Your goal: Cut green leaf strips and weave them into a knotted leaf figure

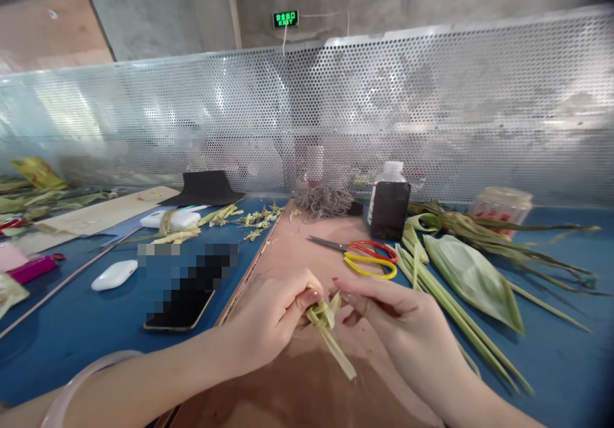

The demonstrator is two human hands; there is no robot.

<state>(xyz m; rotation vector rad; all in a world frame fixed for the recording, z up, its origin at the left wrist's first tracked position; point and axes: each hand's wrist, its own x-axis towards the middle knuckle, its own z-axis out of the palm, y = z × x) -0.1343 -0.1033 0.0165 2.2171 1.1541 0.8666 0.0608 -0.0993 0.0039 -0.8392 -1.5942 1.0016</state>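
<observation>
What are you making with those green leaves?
A person is folding a strip of green leaf with both bare hands over a brown board. The left hand pinches the folded knot, and the right hand holds it from the other side; a loose end hangs down. Scissors with red and yellow handles lie just behind, next to a dark bottle. More long leaves lie to the right, and a phone lies to the left.
</observation>
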